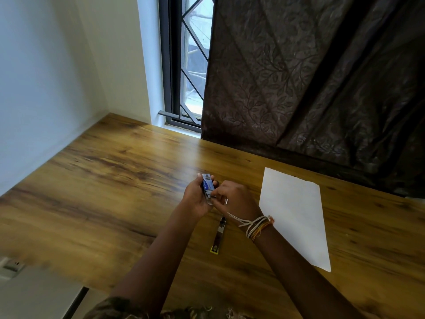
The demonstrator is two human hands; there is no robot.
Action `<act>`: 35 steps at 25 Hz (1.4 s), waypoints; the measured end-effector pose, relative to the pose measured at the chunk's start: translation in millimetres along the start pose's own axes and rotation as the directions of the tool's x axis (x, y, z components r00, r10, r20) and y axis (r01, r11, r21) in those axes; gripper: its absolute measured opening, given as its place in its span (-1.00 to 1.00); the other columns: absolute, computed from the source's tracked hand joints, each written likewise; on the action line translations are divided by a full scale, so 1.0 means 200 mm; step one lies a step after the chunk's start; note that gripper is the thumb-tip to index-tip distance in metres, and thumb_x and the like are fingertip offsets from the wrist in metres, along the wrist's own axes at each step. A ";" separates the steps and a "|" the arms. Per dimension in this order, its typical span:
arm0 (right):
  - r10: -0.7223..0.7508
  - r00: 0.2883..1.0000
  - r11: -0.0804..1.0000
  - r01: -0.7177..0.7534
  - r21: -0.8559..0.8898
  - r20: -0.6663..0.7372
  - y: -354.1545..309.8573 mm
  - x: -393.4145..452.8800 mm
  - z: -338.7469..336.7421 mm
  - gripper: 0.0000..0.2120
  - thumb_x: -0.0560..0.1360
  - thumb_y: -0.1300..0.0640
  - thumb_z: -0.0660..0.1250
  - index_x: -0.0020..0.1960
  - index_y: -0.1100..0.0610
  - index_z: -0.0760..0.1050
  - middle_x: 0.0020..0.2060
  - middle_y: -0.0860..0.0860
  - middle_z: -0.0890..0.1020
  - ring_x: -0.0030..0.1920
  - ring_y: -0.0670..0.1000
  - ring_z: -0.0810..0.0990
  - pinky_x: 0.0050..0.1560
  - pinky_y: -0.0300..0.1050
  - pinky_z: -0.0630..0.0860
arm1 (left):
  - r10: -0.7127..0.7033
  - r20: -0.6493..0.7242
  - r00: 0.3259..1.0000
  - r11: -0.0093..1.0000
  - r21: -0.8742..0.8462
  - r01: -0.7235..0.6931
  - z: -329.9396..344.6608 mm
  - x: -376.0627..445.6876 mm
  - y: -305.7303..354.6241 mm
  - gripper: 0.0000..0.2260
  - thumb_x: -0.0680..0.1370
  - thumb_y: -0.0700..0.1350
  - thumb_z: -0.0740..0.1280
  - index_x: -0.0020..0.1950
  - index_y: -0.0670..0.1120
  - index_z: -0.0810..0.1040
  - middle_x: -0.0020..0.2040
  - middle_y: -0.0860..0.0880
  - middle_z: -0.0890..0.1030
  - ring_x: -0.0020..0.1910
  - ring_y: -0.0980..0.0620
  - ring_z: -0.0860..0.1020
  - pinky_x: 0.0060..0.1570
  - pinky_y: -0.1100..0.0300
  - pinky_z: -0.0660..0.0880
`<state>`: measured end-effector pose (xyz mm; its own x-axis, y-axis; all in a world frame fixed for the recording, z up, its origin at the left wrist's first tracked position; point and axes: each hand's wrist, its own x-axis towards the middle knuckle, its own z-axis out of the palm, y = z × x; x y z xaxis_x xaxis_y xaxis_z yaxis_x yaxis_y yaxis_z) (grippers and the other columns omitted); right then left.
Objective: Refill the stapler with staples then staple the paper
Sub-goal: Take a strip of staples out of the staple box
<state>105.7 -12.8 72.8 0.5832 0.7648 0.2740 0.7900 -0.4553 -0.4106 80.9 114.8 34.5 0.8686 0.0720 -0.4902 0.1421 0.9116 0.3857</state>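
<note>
A person in a patterned sleeve leaned over a brown wood-grain table (96, 180) with both forearms stretched forward. Nearest lay a slim metal stapler with a yellow end (218, 236), flat on the wood just below the hands and touched by neither; whether its tray stood open could not be made out. To its right, apart from it, a plain white sheet of paper (296, 215) lay untouched.

Just beyond the stapler, the left hand (195, 199) was curled round a small blue-and-white cardboard box of staples (208, 187), holding it clear of the table. The right hand (232, 196), its wrist bound in pale and orange threads, pinched at the box's near end, where something small and metallic glinted by the fingers; whether a staple strip had come free was too small to tell.

By the look of it the refill step was in hand, at the point of drawing staples out. The next move would call for a strip to be carried down to the stapler.

Behind stood a barred window (188, 65) and a dark leaf-patterned curtain (310, 77).
</note>
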 end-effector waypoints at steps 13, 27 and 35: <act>-0.037 0.993 0.998 0.031 -0.053 -0.115 0.00 -0.02 0.02 -0.86 0.47 0.16 0.34 -0.05 0.19 0.63 -0.14 0.10 0.63 -0.21 0.02 0.59 -0.26 -0.08 0.59 | -0.003 -0.007 1.000 1.000 -0.026 0.003 0.04 -0.03 0.01 -0.57 0.66 0.14 0.00 -0.08 -0.16 0.45 -0.23 -0.07 0.45 -0.30 0.04 0.43 -0.30 0.22 0.47; 0.651 0.746 0.317 -0.436 0.843 0.141 -0.03 0.01 0.05 -0.90 0.50 0.19 0.29 -0.14 0.21 0.53 -0.34 0.06 0.62 -0.40 -0.04 0.59 -0.40 -0.16 0.58 | 0.002 -0.005 1.000 0.996 -0.094 -0.003 0.03 -0.03 -0.01 -0.56 0.67 0.13 -0.01 -0.08 -0.18 0.44 -0.21 -0.11 0.46 -0.33 -0.08 0.58 -0.34 0.11 0.54; 0.668 0.650 0.172 -0.609 0.775 0.363 -0.07 0.04 0.07 -0.79 0.57 0.22 0.16 0.05 0.26 0.54 -0.40 0.16 0.59 -0.51 0.04 0.57 -0.49 -0.17 0.54 | 0.060 0.019 0.998 0.992 -0.111 -0.057 0.04 -0.03 -0.03 -0.57 0.68 0.10 -0.04 -0.07 -0.18 0.43 -0.20 -0.13 0.51 -0.19 -0.11 0.69 -0.33 0.10 0.62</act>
<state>96.9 6.6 69.8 0.8379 0.3582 -0.4118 -0.3662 -0.1906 -0.9108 78.7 104.8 41.0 0.8846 0.1186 -0.4511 0.0386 0.9452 0.3242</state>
